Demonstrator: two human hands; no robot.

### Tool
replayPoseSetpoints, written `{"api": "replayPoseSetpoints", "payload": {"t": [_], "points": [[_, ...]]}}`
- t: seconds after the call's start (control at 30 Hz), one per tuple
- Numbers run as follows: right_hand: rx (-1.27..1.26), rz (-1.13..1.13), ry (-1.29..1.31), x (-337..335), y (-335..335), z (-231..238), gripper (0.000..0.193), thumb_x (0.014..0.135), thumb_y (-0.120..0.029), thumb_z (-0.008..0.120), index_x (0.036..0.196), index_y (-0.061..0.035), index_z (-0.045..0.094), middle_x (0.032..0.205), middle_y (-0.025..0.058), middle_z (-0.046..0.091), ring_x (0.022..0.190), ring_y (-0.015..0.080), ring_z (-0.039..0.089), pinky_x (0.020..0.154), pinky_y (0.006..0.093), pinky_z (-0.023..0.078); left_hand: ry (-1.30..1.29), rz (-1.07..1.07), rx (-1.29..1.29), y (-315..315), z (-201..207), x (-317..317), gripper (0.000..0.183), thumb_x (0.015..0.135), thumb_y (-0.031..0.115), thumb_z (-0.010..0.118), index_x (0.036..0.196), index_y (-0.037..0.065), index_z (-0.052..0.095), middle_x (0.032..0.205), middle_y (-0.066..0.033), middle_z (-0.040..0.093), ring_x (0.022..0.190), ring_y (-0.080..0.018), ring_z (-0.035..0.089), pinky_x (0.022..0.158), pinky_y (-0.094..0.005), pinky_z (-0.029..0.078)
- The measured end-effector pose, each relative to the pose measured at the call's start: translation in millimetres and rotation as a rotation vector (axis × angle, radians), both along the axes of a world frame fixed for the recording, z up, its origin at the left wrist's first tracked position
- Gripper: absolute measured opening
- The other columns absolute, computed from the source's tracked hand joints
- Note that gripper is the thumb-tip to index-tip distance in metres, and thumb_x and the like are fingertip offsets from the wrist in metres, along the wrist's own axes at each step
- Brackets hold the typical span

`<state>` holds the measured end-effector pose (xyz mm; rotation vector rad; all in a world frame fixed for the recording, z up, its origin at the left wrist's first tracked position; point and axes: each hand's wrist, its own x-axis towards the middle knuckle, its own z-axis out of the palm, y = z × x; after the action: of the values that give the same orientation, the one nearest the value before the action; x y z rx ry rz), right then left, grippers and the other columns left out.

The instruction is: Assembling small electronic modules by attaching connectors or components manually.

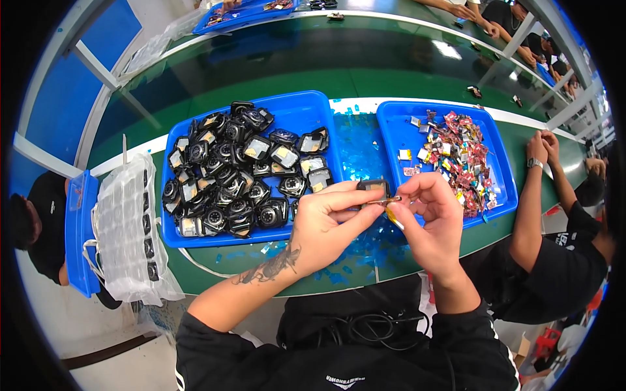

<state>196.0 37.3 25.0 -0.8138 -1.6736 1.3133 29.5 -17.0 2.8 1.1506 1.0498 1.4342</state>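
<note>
Above the near edge of the bench, my hands meet between two blue trays. My left hand (329, 225) is closed on a black smartwatch case (373, 185), held between thumb and fingers. Close against it, my right hand (435, 225) pinches a small part with a yellow and silver piece (394, 216); the fingers partly hide it, and I cannot tell whether it is joined to the case. To the left, the blue tray (314, 99) holds a heap of black watch cases (225, 166). The right blue tray (391, 120) holds small red circuit boards and silver cells (453, 156).
Blue film scraps (355, 153) litter the bench between the trays. Beyond runs a green conveyor belt (261, 72) with a few loose parts. A clear plastic blister tray (120, 228) stands at left. A co-worker's hands (542, 146) are at right; another person (49, 221) sits left.
</note>
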Motion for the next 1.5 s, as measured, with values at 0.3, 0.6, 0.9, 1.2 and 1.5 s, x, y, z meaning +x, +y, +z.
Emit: {"api": "replayPoseSetpoints", "payload": {"t": [0.3, 0.6, 0.9, 1.2, 1.5], "points": [[0.024, -0.044, -0.007, -5, 5, 2, 0.032, 0.081, 0.007, 0.069, 0.103, -0.0036, 0.048, 0.085, 0.0032, 0.061, 0.068, 0.0022, 0.052, 0.056, 0.0162, 0.038, -0.082, -0.01, 0.051, 2, 2, -2, 0.036, 0.09, -0.007, 0.057, 0.126, -0.003, 0.059, 0.127, -0.0132, 0.057, 0.111, -0.016, 0.059, 0.096, -0.0281, 0.051], [0.103, -0.097, -0.081, -10, 7, -3, 0.039, 0.077, 0.008, 0.071, 0.105, -0.005, 0.047, 0.084, 0.0017, 0.059, 0.066, 0.0019, 0.048, 0.054, 0.0168, 0.036, -0.219, 0.012, 0.035, 0, 4, 5, 0.046, 0.091, -0.008, 0.056, 0.136, -0.002, 0.049, 0.129, -0.0142, 0.058, 0.113, -0.0161, 0.059, 0.097, -0.0277, 0.048], [0.061, 0.035, -0.153, -30, 18, 4, 0.043, 0.079, 0.006, 0.068, 0.116, -0.0044, 0.049, 0.093, 0.0028, 0.057, 0.08, 0.007, 0.057, 0.068, 0.0202, 0.048, -0.336, 0.121, -0.055, 1, 2, 1, 0.059, 0.09, -0.008, 0.055, 0.144, 0.004, 0.035, 0.126, -0.019, 0.057, 0.11, -0.0179, 0.061, 0.091, -0.027, 0.05], [-0.141, -0.102, -0.5, -83, 260, -10, 0.063, 0.061, 0.002, 0.084, 0.114, 0.0009, 0.05, 0.088, 0.0107, 0.062, 0.077, 0.0177, 0.065, 0.059, 0.0278, 0.055, 0.117, 0.213, 0.14, 5, -5, 7, 0.069, 0.088, -0.004, 0.057, 0.147, 0.004, 0.022, 0.13, -0.0186, 0.05, 0.111, -0.0212, 0.056, 0.087, -0.0314, 0.048], [0.175, -0.348, -0.765, -64, 300, -46, 0.05, 0.065, -0.018, 0.084, 0.105, -0.002, 0.058, 0.1, 0.0137, 0.063, 0.089, 0.0243, 0.064, 0.072, 0.0357, 0.053, 0.329, 0.178, 0.343, -7, -7, 10, 0.068, 0.085, -0.008, 0.059, 0.144, -0.001, 0.028, 0.129, -0.0214, 0.052, 0.104, -0.0228, 0.061, 0.079, -0.0312, 0.053]]}}
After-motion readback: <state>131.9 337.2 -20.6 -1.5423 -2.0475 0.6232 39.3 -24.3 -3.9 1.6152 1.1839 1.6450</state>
